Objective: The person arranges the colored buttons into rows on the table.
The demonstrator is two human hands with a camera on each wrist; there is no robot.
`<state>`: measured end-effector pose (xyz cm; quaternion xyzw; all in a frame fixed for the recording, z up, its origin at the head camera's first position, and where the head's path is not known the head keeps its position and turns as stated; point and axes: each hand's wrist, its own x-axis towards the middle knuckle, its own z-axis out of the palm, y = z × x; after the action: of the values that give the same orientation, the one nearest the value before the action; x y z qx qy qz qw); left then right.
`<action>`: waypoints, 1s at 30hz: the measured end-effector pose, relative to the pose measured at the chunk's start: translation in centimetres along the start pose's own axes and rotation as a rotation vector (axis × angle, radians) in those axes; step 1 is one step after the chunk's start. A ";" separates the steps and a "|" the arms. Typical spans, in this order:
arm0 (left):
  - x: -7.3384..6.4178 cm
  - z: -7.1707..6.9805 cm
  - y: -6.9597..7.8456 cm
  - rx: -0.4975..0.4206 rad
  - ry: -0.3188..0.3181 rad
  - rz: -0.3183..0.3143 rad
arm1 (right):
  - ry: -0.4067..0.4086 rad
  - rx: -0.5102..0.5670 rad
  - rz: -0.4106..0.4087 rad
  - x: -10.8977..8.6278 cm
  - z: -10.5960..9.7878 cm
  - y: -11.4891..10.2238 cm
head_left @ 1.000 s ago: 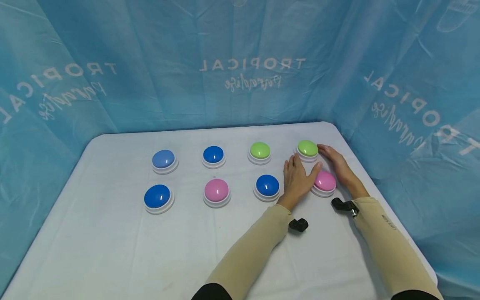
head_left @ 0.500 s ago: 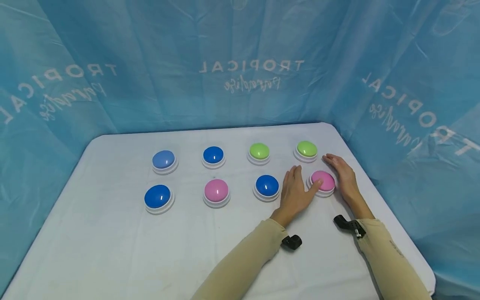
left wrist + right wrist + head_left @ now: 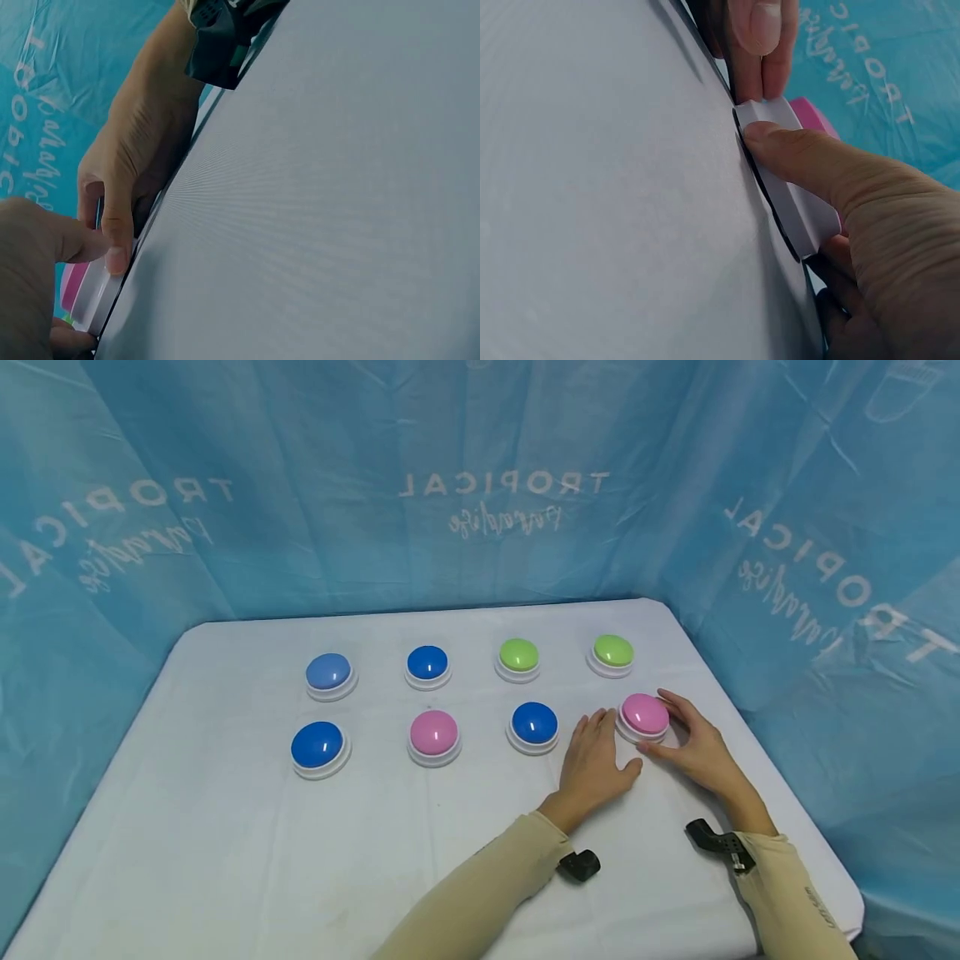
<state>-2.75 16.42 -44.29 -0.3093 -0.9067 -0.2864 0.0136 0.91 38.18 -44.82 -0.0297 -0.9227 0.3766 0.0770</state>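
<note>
A pink push button with a white round base sits at the right end of the front row. My right hand holds its base, thumb along the near side and fingers round the right. On the button's left, my left hand has its fingers extended, with fingertips against the base and the thumb apart from it. In the left wrist view the button's pink dome is partly hidden behind the left hand. A blue button stands just left of the left hand.
Behind are two green buttons, a blue one and a lighter blue one. Further left in the front row are another pink button and a blue one. Blue printed curtains surround the white table.
Both hands have come back from around the right green button to the pink one in front of it. The right thumb has come round to its near side.
</note>
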 end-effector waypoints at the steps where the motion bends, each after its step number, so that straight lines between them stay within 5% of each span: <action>1: 0.1 0.1 0.0 0.010 -0.004 0.007 | 0.002 -0.006 0.000 0.0 -0.1 0.0; 6: 0.0 0.1 -0.2 0.009 -0.001 0.024 | 0.005 -0.014 0.012 0.1 0.0 0.1; 10: -1.3 0.0 -0.8 -0.025 0.005 0.043 | 0.046 -0.019 -0.008 0.0 0.7 -0.2; 17: -6.4 -2.2 -3.1 -0.057 -0.034 0.186 | 0.334 -0.009 -0.226 -0.6 2.9 -4.0; 21: -9.9 -4.3 -5.8 -0.126 0.054 0.218 | 0.261 0.003 -0.352 -0.6 5.9 -7.0; 26: -12.2 -6.2 -8.7 -0.218 0.307 0.069 | 0.045 -0.003 -0.284 0.1 9.4 -9.2; 30: -12.1 -7.0 -9.6 -0.256 0.327 -0.104 | -0.012 -0.031 -0.237 0.8 10.9 -9.7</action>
<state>0.49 -0.18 -45.78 -0.2108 -0.8634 -0.4459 0.1065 -1.62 23.84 -45.62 0.0809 -0.9259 0.3507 0.1149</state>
